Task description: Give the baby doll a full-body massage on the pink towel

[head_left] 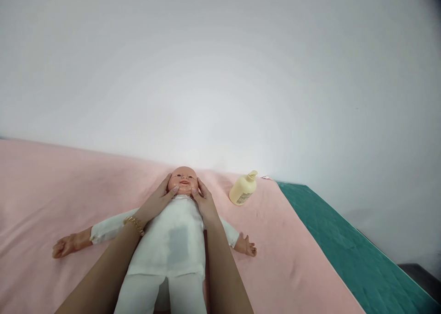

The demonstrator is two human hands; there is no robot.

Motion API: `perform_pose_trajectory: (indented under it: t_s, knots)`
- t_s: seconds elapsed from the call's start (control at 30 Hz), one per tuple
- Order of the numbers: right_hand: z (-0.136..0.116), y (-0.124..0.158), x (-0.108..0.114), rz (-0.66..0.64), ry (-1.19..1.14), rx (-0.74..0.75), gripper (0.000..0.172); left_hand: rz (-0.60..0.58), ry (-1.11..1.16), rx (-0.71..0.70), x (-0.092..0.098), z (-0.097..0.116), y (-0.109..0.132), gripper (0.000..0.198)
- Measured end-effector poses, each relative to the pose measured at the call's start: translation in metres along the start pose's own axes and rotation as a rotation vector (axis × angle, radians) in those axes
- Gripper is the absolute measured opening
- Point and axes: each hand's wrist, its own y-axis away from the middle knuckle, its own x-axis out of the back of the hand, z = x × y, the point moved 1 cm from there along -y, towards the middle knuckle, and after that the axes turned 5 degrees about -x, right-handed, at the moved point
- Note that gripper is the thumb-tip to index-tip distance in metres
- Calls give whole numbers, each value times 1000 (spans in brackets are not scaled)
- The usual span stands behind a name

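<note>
A baby doll point(184, 231) with a hard plastic head and a white cloth body lies on its back, its head away from me. My left hand point(161, 196) cups the left side of the doll's head, thumb on the cheek and fingers along the side. On the opposite cheek rests the thumb of my right hand point(205, 198), its fingers curved round that side of the head. The fingertips are partly hidden behind the head. A beaded bracelet point(134, 223) circles my left wrist. The doll's arms spread out to both sides beneath my forearms.
A pale yellow pump bottle point(243, 190) stands to the right of the doll's head. Under everything spreads a pink cloth point(289, 254), with a green surface point(351, 240) beyond its right edge. A white wall point(220, 75) rises behind.
</note>
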Motion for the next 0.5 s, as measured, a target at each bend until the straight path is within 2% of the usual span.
perform_pose_trajectory:
  t_s: [0.3,0.4,0.5]
  knots:
    - [9,-3,1,-37,-327,-57,78,28,36,84,1,-6,-2,81]
    - [5,-2,0,-42,-280,-53,76,36,42,87,2,0,0,81]
    - [-3,2,-1,-29,-133,-42,76,19,30,81,2,5,3,85]
